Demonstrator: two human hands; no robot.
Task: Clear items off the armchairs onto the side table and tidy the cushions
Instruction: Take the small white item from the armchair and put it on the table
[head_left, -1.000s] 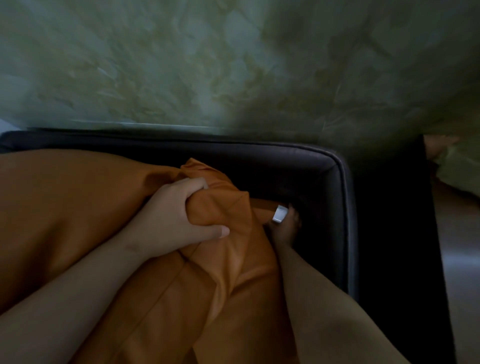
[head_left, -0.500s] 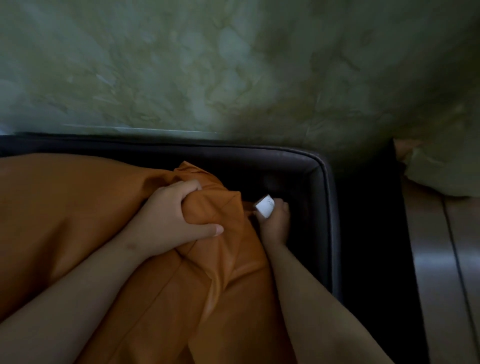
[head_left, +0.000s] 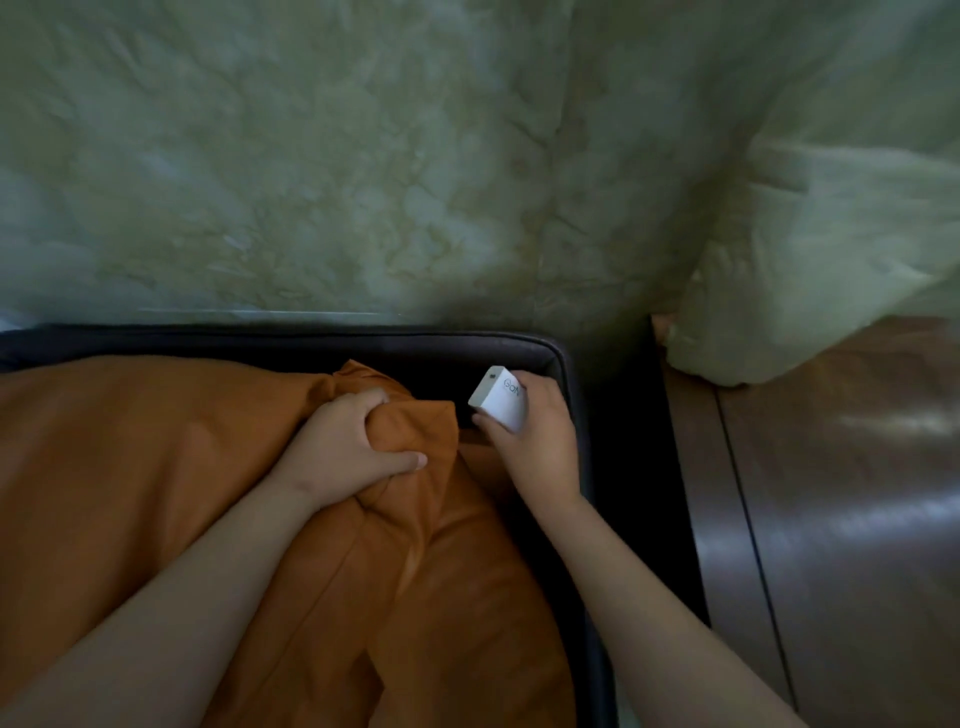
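Note:
An orange cushion (head_left: 156, 467) fills the seat of a dark armchair (head_left: 467, 348). My left hand (head_left: 353, 447) grips a bunched corner of the cushion near the chair's back right corner. My right hand (head_left: 540, 436) holds a small white charger block (head_left: 498, 400) just above the gap between the cushion and the chair's right arm. Printed letters show on the block's side.
A pale green curtain (head_left: 415, 156) hangs right behind the armchair and folds down at the right (head_left: 810, 270). Glossy brown wooden floor (head_left: 857, 519) lies to the right of the chair's dark arm (head_left: 634, 467).
My right hand has pulled the white charger block up out of the gap beside the cushion, so that it now shows fully. My left hand keeps its grip on the cushion corner.

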